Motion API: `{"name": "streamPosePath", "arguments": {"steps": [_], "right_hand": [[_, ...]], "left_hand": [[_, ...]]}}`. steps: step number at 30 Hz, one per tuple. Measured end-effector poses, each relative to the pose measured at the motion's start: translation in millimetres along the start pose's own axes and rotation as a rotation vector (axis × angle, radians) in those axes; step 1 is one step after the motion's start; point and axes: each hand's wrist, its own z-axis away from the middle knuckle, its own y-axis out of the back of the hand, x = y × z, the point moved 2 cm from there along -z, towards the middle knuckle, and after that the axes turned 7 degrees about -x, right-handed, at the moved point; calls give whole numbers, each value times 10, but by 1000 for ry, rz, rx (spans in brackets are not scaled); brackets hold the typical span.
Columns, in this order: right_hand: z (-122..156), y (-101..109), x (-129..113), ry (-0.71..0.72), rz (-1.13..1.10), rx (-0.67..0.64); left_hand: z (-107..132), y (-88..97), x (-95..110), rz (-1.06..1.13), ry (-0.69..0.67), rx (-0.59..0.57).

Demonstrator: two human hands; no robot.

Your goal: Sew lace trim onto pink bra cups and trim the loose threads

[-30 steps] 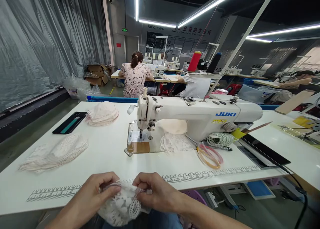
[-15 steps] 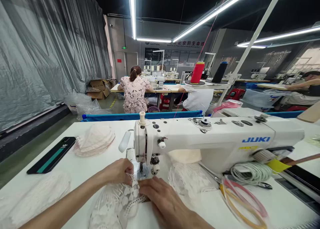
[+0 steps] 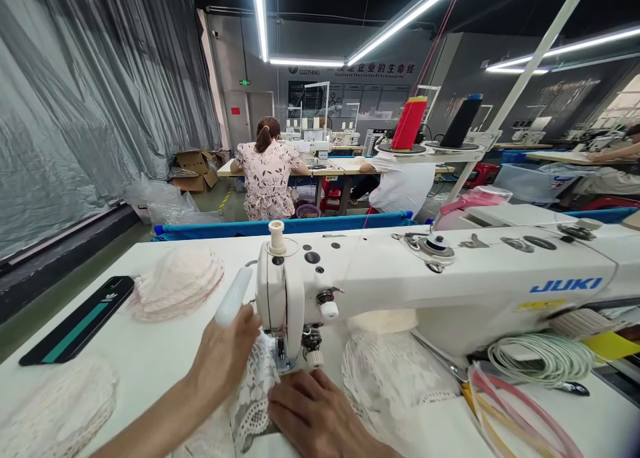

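Observation:
A white lace piece with a scalloped, holed edge lies under the head of the white sewing machine. My left hand is closed on the lace's upper part, just left of the presser foot. In front of the foot, my right hand has its bent fingers together on the lace's right edge. Its fingertips are partly hidden. More of the lace hangs down below my left wrist, towards the table's front.
Stacked pale lace pieces lie at left and front left, beside a black and green case. Right of my hands are another lace pile, scissors, coiled cord and coloured strips. Co-workers sit beyond.
My left hand has moved up and slightly left, drawing the lace up beside the presser foot. My right hand stays close to the foot. The view has shifted nearer the machine.

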Motion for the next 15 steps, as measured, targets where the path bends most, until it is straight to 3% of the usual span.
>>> {"name": "streamPosePath", "arguments": {"steps": [2,4,6,9,11,15], "right_hand": [[0,50,7,-10,-55,-38],[11,139,38,-28,-118,-91],[29,253,93,-88,-159,-127],[54,393,157,-157,-150,-142],[63,421,154,-128,-133,-162],[71,367,108,-66,-85,-189]], "left_hand": [[195,-111,124,-45,-122,33],[358,-213,231,-119,-321,131],[447,-291,274,-191,-426,235],[457,-345,265,-232,-425,347],[440,-348,257,-220,-409,391],[443,-339,251,-278,-369,361]]}}
